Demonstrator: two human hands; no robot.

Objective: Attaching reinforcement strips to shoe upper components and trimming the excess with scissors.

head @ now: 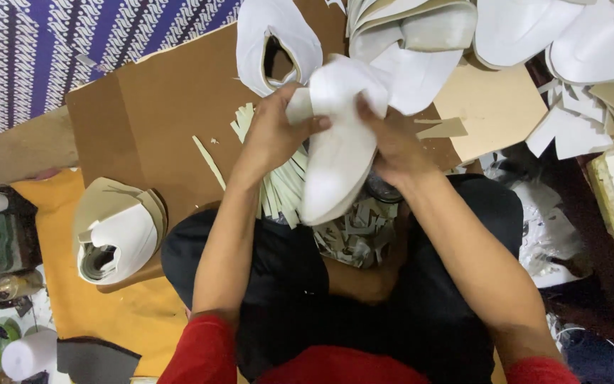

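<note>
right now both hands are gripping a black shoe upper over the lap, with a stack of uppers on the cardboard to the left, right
Not quite: the shoe upper is white, not black, as the head view shows. The left hand and right hand do grip it over the lap, and the stack of uppers sits on the cardboard at left.

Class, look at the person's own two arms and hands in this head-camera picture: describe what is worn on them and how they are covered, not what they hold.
Both hands, the left hand and the right hand, are bare: no gloves, and no rings, watch or bracelet can be seen. The forearms are uncovered up past the elbows. Short red sleeves show at the upper arms, near the picture's bottom edge.
</note>
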